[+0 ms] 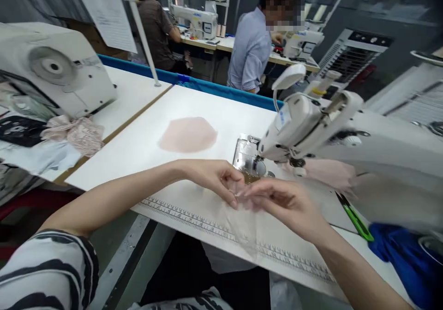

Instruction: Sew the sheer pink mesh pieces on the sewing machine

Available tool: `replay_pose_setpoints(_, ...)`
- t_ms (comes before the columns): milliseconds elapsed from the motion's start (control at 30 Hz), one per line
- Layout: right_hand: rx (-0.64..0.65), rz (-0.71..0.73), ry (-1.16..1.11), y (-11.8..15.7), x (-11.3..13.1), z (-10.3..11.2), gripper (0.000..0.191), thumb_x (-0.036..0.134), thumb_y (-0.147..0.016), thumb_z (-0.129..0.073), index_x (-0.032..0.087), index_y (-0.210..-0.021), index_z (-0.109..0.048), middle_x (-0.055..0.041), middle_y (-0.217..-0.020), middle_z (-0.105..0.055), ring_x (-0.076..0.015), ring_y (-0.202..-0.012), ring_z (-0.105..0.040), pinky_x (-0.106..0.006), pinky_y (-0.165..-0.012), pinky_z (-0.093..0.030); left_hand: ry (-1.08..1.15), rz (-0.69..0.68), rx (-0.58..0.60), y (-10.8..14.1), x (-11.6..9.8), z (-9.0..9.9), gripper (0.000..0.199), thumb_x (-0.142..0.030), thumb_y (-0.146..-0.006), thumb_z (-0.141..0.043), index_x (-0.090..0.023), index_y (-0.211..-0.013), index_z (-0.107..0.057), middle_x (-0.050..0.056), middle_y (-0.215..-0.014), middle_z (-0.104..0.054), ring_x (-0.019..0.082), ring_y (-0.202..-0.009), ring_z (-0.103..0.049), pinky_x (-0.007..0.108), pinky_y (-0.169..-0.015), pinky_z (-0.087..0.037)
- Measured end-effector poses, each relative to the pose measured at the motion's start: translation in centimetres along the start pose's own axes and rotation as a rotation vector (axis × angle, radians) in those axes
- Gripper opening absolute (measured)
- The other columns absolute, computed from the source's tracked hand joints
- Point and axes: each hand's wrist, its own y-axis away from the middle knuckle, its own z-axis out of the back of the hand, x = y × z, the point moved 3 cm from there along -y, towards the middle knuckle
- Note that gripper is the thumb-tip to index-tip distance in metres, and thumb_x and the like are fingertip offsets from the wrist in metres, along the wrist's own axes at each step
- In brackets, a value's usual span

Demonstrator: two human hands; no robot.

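Both of my hands are together at the front of the sewing machine [294, 121], just below its needle area. My left hand [216, 178] pinches a thin, sheer pale piece of fabric [244, 229] between thumb and fingers. From the other side, my right hand [289, 204] pinches the same fabric, its fingertips almost meeting the left ones. The fabric hangs down over the printed ruler strip [194, 217] along the table edge. Behind my hands lies the machine's metal plate [246, 153]. Fingers hide the pinched part of the fabric.
A pale pink fabric piece [188, 134] lies flat on the white table. Green-handled thread snips [356, 217] and a blue cloth [404, 259] are at the right. Another sewing machine [58, 70] stands left beside bunched pink fabric [78, 132]. Two people sit behind.
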Motion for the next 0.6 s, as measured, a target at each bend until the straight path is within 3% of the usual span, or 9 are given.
replay_pose_setpoints(133, -0.076, 0.002, 0.035, -0.5, -1.2, -1.1, 0.018, 0.029, -0.091, -0.062, 0.029, -0.083, -0.079, -0.0052, -0.097, -0.074, -0.0184, -0.086, -0.071, -0.025, -0.065, -0.06, 0.267, 0.064, -0.164, 4.8, 2.4, -0.2, 0.014, -0.028, -0.079, -0.078, -0.018, -0.082, -0.068, 0.001, -0.084, -0.072, 0.015, -0.084, -0.068, 0.028, -0.081, -0.054)
replay_pose_setpoints(200, -0.078, -0.039, 0.019, -1.3, -2.0, -2.0, 0.017, 0.032, -0.091, -0.062, 0.029, -0.09, -0.079, -0.0057, -0.092, -0.073, -0.0181, -0.08, -0.07, -0.027, -0.062, -0.06, 0.352, 0.092, -0.273, 7.4, 3.1, 0.2, 0.012, -0.028, -0.082, -0.075, -0.018, -0.084, -0.069, 0.001, -0.08, -0.071, 0.013, -0.077, -0.069, 0.028, -0.078, -0.055)
replay_pose_setpoints(267, -0.11, -0.078, 0.0, -2.7, -2.1, -2.7, 0.019, 0.035, -0.09, -0.063, 0.028, -0.101, -0.076, -0.006, -0.095, -0.072, -0.0161, -0.071, -0.069, -0.029, -0.061, -0.059, 0.356, 0.101, -0.46, 9.6, 3.4, 1.7, 0.016, -0.034, -0.087, -0.07, -0.018, -0.089, -0.069, 0.0, -0.073, -0.069, 0.011, -0.067, -0.067, 0.025, -0.07, -0.055)
replay_pose_setpoints(367, -0.184, -0.076, -0.004, -6.5, -1.3, -3.4, 0.036, 0.034, -0.085, -0.068, 0.025, -0.12, -0.068, -0.0063, -0.097, -0.071, -0.0145, -0.066, -0.066, -0.033, -0.065, -0.059, 0.194, 0.092, -0.804, 11.5, 2.8, 6.3, 0.025, -0.042, -0.09, -0.065, -0.017, -0.093, -0.069, 0.0, -0.067, -0.066, 0.008, -0.054, -0.061, 0.019, -0.05, -0.048)
replay_pose_setpoints(400, -0.219, -0.053, -0.026, -8.1, -1.1, -3.4, 0.042, 0.032, -0.083, -0.07, 0.024, -0.124, -0.065, -0.0065, -0.099, -0.071, -0.0141, -0.065, -0.066, -0.034, -0.068, -0.059, 0.113, 0.1, -0.858, 11.6, 2.6, 8.1, 0.026, -0.043, -0.089, -0.065, -0.017, -0.096, -0.069, 0.001, -0.07, -0.066, 0.008, -0.052, -0.059, 0.018, -0.047, -0.045)
replay_pose_setpoints(500, -0.323, 0.047, -0.086, -13.1, -1.2, -2.9, 0.052, 0.028, -0.078, -0.071, 0.022, -0.129, -0.061, -0.0093, -0.124, -0.065, -0.0132, -0.068, -0.065, -0.037, -0.073, -0.058, -0.113, 0.153, -0.914, 10.4, 2.3, 13.7, 0.028, -0.043, -0.09, -0.063, -0.019, -0.1, -0.072, 0.004, -0.078, -0.068, 0.006, -0.051, -0.055, 0.018, -0.045, -0.041)
replay_pose_setpoints(533, -0.356, 0.048, -0.093, -14.6, -1.7, -2.7, 0.055, 0.027, -0.077, -0.071, 0.021, -0.131, -0.059, -0.0094, -0.125, -0.064, -0.0136, -0.07, -0.065, -0.038, -0.076, -0.058, -0.217, 0.205, -0.926, 9.8, 2.6, 15.3, 0.028, -0.042, -0.091, -0.061, -0.02, -0.102, -0.073, 0.004, -0.078, -0.068, 0.006, -0.05, -0.054, 0.018, -0.046, -0.041)
replay_pose_setpoints(600, -0.372, -0.051, -0.047, -16.8, -3.3, -2.1, 0.063, 0.025, -0.075, -0.069, 0.016, -0.136, -0.053, -0.0079, -0.106, -0.071, -0.0154, -0.071, -0.066, -0.038, -0.081, -0.058, -0.387, 0.322, -0.92, 8.3, 3.7, 17.5, 0.028, -0.04, -0.092, -0.057, -0.02, -0.104, -0.074, 0.004, -0.074, -0.068, 0.006, -0.046, -0.051, 0.02, -0.046, -0.042)
